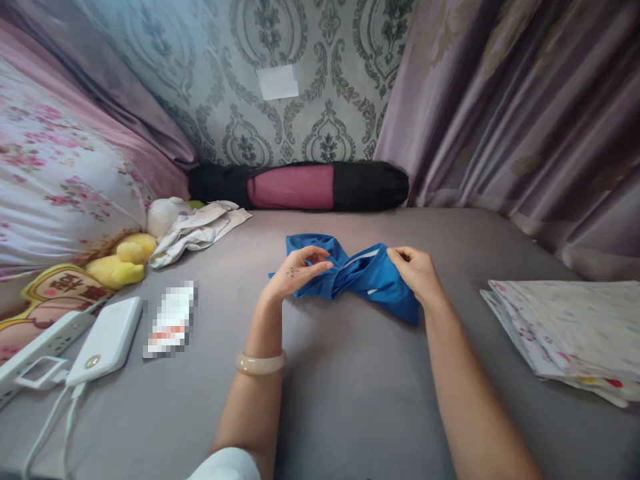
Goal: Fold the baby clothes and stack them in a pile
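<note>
A blue cloth (pixel 395 287) with white stripes, perhaps a garment, lies twisted and bunched on the grey sheet ahead of me. At its right upper edge, my right hand (pixel 416 268) pinches the fabric between thumb and fingers. My left hand (pixel 300 270) rests over the left part of the cloth, thumb and bent fingers apart with blue showing between them. A pale bangle (pixel 261 363) circles my left wrist. Part of the cloth is hidden behind the left hand.
Folded patterned cloths (pixel 575 327) lie at the right. On the left are a white power bank (pixel 107 340) with cables, a power strip (pixel 45 347), a blurred packet (pixel 171 317), yellow plush toys (pixel 120 260) and a crumpled white cloth (pixel 200 230). A black-and-pink roll (pixel 290 187) lies along the wall.
</note>
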### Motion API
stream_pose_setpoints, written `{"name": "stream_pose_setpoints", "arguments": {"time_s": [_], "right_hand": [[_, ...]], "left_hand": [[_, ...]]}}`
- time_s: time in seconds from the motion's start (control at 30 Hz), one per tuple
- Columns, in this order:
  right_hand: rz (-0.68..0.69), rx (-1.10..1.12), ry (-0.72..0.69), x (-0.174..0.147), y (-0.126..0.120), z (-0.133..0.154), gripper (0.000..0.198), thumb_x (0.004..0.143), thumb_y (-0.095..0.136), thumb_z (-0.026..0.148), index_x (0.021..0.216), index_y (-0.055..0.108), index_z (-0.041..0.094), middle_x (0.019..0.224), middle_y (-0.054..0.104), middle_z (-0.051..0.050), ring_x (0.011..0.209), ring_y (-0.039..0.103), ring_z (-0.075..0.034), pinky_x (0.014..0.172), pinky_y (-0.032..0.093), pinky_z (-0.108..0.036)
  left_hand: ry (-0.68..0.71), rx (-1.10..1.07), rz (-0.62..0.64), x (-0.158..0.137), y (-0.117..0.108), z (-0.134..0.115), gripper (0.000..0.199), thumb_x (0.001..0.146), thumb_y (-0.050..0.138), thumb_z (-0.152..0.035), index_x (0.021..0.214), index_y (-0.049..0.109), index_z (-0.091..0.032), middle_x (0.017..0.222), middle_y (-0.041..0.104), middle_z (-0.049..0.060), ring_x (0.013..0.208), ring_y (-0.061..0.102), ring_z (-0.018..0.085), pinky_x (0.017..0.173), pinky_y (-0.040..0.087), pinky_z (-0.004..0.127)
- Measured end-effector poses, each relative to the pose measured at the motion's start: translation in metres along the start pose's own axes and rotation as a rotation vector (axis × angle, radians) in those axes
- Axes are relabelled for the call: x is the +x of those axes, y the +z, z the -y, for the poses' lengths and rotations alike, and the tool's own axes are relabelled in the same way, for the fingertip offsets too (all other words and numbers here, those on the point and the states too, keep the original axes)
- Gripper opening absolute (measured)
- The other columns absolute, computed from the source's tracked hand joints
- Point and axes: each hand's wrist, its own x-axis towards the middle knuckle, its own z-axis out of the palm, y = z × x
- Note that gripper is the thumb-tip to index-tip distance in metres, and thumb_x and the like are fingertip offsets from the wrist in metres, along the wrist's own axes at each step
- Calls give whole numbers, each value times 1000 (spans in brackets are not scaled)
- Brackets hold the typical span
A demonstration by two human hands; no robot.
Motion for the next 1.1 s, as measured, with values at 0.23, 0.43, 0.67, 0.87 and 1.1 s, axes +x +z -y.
{"name": "stream_pose_setpoints", "arguments": {"time_s": [0.23, 0.43, 0.67, 0.87, 1.1], "right_hand": [[-32, 43, 95, 1, 2, -10, 34, 71, 65, 50, 77, 70, 17, 77, 71, -6, 76, 63, -20, 72, 47, -32], [-57, 33, 155, 2, 2, -12, 34, 68, 66, 51, 75, 70, 18, 76, 70, -6, 75, 63, -20, 70, 46, -31], [-41, 27, 145, 3, 0, -16, 36, 68, 64, 54, 74, 69, 19, 74, 70, -5, 71, 62, -20, 66, 46, -30], [10, 69, 133, 2, -5, -15, 34, 65, 65, 52, 70, 68, 19, 68, 68, -3, 66, 60, -18, 64, 46, -30], [217, 110, 172, -10, -17, -1, 26, 64, 68, 43, 73, 71, 19, 69, 69, -1, 65, 59, -16, 61, 45, -27]], "left_hand": [[-79, 222, 156, -4, -16, 10, 27, 71, 72, -38, 90, 70, -18, 78, 61, 1, 70, 53, 14, 61, 42, 24], [-19, 367, 155, -7, -17, -1, 13, 73, 67, -32, 71, 67, -19, 69, 59, 0, 67, 53, 14, 59, 39, 24], [-149, 501, 160, -5, -2, 11, 17, 61, 75, -20, 73, 64, -22, 71, 63, 0, 64, 56, 15, 56, 39, 24], [-161, 676, 88, 1, 15, 16, 9, 68, 64, -13, 70, 65, -22, 76, 67, 6, 77, 63, 23, 65, 41, 28], [-225, 475, -72, -2, 12, 30, 5, 68, 58, -20, 70, 63, -19, 63, 61, 1, 64, 58, 17, 58, 40, 25]]}}
